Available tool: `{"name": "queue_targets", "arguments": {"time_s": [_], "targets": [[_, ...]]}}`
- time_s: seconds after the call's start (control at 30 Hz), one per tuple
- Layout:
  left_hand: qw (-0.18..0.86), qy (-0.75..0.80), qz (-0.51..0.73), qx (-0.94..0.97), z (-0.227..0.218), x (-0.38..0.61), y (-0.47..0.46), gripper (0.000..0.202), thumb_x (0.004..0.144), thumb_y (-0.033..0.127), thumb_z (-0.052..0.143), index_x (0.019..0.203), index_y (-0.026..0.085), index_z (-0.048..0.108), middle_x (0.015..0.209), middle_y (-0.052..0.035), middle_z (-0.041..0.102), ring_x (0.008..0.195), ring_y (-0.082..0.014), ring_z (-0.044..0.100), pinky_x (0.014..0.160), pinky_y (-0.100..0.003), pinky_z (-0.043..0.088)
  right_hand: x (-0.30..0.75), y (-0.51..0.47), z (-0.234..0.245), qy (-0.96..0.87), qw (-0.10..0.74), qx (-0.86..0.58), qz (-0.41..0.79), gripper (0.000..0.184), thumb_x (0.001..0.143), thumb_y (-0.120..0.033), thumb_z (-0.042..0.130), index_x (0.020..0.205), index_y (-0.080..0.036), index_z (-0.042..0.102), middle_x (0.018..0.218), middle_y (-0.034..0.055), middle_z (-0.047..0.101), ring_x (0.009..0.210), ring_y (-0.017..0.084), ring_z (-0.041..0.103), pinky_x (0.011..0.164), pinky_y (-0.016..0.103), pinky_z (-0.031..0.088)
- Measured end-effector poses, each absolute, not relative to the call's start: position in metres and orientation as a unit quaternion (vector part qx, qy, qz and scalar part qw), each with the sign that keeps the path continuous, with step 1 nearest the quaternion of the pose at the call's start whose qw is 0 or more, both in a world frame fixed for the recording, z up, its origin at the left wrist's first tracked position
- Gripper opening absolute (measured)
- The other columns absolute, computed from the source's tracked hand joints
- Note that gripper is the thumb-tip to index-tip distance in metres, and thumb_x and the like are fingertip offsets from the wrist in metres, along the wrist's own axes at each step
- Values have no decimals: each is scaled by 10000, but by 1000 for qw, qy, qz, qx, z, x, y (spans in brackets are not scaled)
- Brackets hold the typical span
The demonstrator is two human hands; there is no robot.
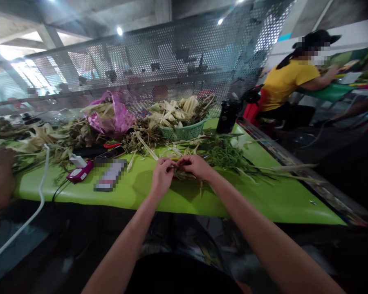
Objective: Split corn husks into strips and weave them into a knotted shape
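My left hand and my right hand meet over the front of the green table, fingertips pinched together. What lies between the fingers is too small and blurred to make out. Just under and behind the hands is a small heap of dry plant scraps. A bunch of thin green stems lies right of my right hand. Beyond the hands stands a green plastic basket, piled with pale dried husks.
A pink plastic bag of dry leaves and a dark tumbler stand behind. A phone, a magenta power bank and a white cable lie left. Another person's arm rests far left; a person in yellow sits right.
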State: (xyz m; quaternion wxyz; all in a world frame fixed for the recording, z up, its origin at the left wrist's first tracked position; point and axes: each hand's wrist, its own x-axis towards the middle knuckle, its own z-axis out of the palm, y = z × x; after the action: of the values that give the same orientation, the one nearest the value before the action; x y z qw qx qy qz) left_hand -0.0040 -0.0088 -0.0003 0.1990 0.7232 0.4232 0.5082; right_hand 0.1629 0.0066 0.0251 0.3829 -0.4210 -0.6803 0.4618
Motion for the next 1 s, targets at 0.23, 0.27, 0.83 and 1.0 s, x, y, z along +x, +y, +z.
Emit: {"name": "queue_targets", "arguments": {"time_s": [0.23,0.27,0.83,1.0], "targets": [[216,433,496,721,1,-5,-11,233,723,10,494,783,181,641,836,-18,567,784,-137,558,744,-255,444,163,5,23,-718,398,-465,332,139,651,-203,593,759,-158,669,695,3,650,655,148,554,614,247,402],[217,438,493,719,2,-5,-11,232,724,11,494,784,181,639,828,-17,571,774,-136,557,737,-255,442,163,5,23,-718,405,-472,311,131,660,-200,584,760,-163,661,703,2,650,662,150,556,616,247,402],[184,420,491,741,3,-3,-14,240,739,1,496,777,182,649,855,-23,549,816,-133,557,776,-245,433,165,3,28,-706,345,-445,429,206,629,-264,644,786,-141,694,668,-2,652,594,131,543,593,241,409],[188,417,498,737,3,-4,-14,245,735,-5,497,779,181,650,832,-19,563,781,-130,558,743,-242,438,163,0,28,-716,374,-462,365,136,641,-233,622,750,-155,639,660,-9,610,604,126,515,585,236,398]]}}
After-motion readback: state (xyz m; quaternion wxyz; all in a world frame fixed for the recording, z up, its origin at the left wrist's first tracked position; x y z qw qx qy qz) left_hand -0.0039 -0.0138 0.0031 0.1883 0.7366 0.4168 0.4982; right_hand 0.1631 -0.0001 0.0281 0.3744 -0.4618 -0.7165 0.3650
